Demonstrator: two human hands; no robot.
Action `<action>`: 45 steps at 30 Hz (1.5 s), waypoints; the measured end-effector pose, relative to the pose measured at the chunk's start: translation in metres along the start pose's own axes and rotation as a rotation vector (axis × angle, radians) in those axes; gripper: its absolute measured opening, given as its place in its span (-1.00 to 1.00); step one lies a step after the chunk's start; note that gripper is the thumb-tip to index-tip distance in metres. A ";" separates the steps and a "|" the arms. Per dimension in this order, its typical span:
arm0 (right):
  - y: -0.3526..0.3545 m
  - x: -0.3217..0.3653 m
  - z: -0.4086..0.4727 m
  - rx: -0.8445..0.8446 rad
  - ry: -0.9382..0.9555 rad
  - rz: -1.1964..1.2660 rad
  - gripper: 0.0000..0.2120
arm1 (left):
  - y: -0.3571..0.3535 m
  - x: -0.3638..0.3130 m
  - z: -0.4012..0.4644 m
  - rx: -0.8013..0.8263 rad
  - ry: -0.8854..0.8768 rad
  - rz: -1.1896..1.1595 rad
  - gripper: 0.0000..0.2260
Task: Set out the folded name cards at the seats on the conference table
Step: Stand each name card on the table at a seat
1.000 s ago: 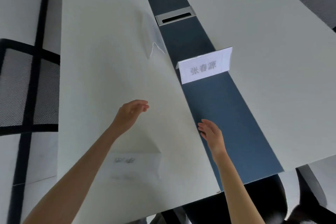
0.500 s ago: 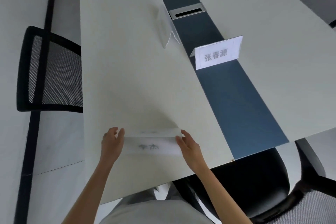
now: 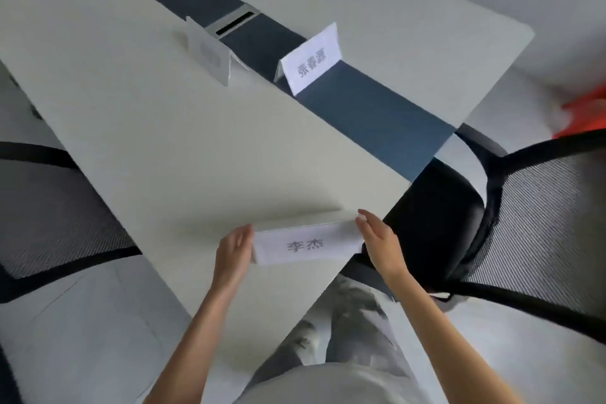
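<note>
A white folded name card [image 3: 306, 244] with two printed characters sits near the corner of the white conference table [image 3: 196, 147]. My left hand [image 3: 233, 252] grips its left end and my right hand [image 3: 380, 244] grips its right end. Farther up the table a second folded name card [image 3: 311, 61] stands upright on the dark blue centre strip [image 3: 377, 118], its printed face toward me. A third folded name card [image 3: 210, 54] stands to its left on the white surface, tilted away.
A metal cable slot [image 3: 234, 23] is set into the blue strip behind the cards. A black mesh chair [image 3: 524, 216] stands at the table end to my right, another mesh chair [image 3: 49, 216] at the left. Something orange [image 3: 587, 115] lies at the right edge.
My hands came down from mid-air to the card's two ends and took hold of it. The view has swung right, so the table corner and the right chair now show.
</note>
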State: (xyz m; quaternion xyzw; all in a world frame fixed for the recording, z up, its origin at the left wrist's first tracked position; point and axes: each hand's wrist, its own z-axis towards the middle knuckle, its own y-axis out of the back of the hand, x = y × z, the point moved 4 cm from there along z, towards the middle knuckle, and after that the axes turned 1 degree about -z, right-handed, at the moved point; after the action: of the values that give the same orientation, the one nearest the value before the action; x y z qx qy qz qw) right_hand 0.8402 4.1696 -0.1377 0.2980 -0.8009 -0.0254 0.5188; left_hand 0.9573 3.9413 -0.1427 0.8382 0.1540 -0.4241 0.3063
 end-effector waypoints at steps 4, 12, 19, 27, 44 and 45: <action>0.020 -0.051 -0.071 -0.206 -0.136 0.203 -0.63 | -0.022 -0.022 -0.043 0.167 -0.177 0.187 -0.63; 0.096 -0.160 -0.213 -0.643 -0.336 0.511 -0.71 | -0.141 -0.041 -0.148 0.575 -0.411 0.406 -0.77; 0.206 -0.260 -0.303 -0.955 -0.442 0.659 -0.73 | -0.296 -0.035 -0.258 0.876 -0.536 0.524 -0.87; 0.360 -0.323 -0.364 -1.152 -0.464 0.688 -0.61 | -0.451 -0.048 -0.380 0.998 -0.560 0.534 -0.65; 0.675 -0.341 -0.150 -1.093 -0.354 0.586 -0.67 | -0.757 -0.242 -0.324 0.900 -0.562 0.516 -0.81; 0.694 -0.337 -0.135 -1.072 -0.342 0.580 -0.67 | -0.770 -0.255 -0.318 0.881 -0.559 0.508 -0.83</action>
State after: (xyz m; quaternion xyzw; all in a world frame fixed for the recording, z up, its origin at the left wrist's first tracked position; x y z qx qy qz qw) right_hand 0.7374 4.9451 -0.1077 -0.2406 -0.7966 -0.3287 0.4466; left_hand 0.6032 4.7350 -0.0885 0.7534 -0.3299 -0.5666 0.0498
